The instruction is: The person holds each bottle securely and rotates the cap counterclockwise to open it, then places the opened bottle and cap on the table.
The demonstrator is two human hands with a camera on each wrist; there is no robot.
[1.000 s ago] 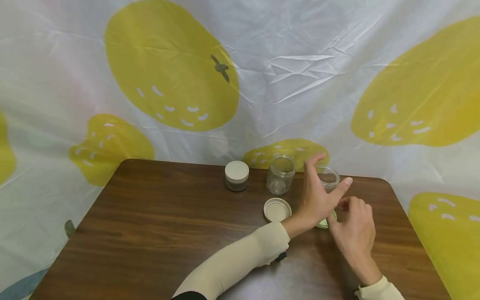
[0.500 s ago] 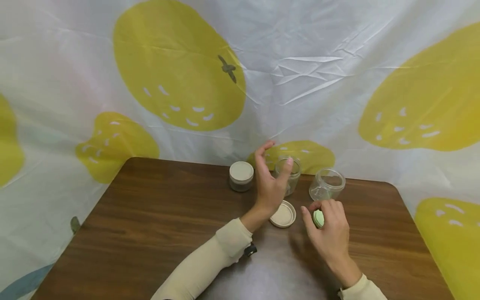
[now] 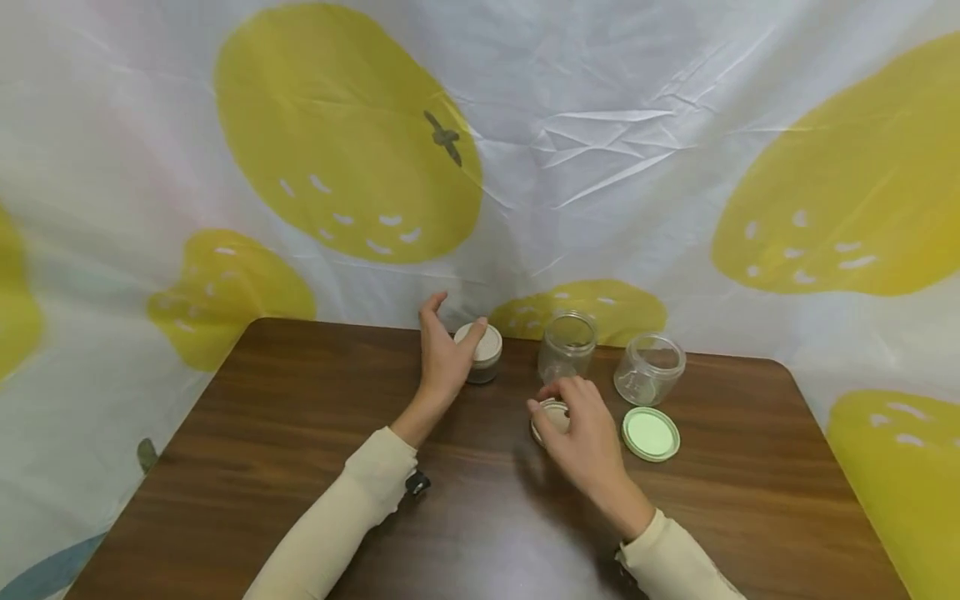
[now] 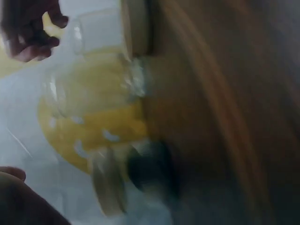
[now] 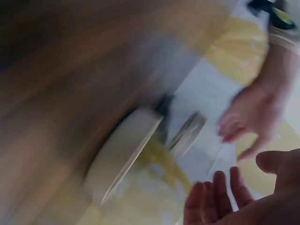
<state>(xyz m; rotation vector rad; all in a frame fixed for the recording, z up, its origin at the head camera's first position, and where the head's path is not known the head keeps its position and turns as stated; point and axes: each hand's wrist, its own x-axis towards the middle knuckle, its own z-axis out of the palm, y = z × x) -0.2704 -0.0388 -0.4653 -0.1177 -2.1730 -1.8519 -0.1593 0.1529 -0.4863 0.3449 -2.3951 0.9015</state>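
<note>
My left hand (image 3: pixel 444 358) stands beside the jar with the white lid (image 3: pixel 487 343), thumb and fingers spread around its near side. In the left wrist view, a gap shows between my thumb and that jar's lid (image 4: pixel 108 183). Over the upturned cream lid (image 3: pixel 553 414) hovers my right hand (image 3: pixel 588 433), its fingers loosely bent. The right wrist view shows those fingers (image 5: pixel 220 192) with nothing between them. Two clear jars without lids, one in the middle (image 3: pixel 567 346) and one at the right (image 3: pixel 649 369), stand behind the lids.
A light green lid (image 3: pixel 651 434) lies upturned on the brown wooden table (image 3: pixel 315 467), right of my right hand. Close behind the table's back edge hangs a white cloth (image 3: pixel 600 167) printed with yellow fruit. Both wrist views are blurred.
My left hand has moved leftward, past the clear jars to the white-lidded jar. My right hand has left the green lid, now fully visible, and shifted left over the cream lid.
</note>
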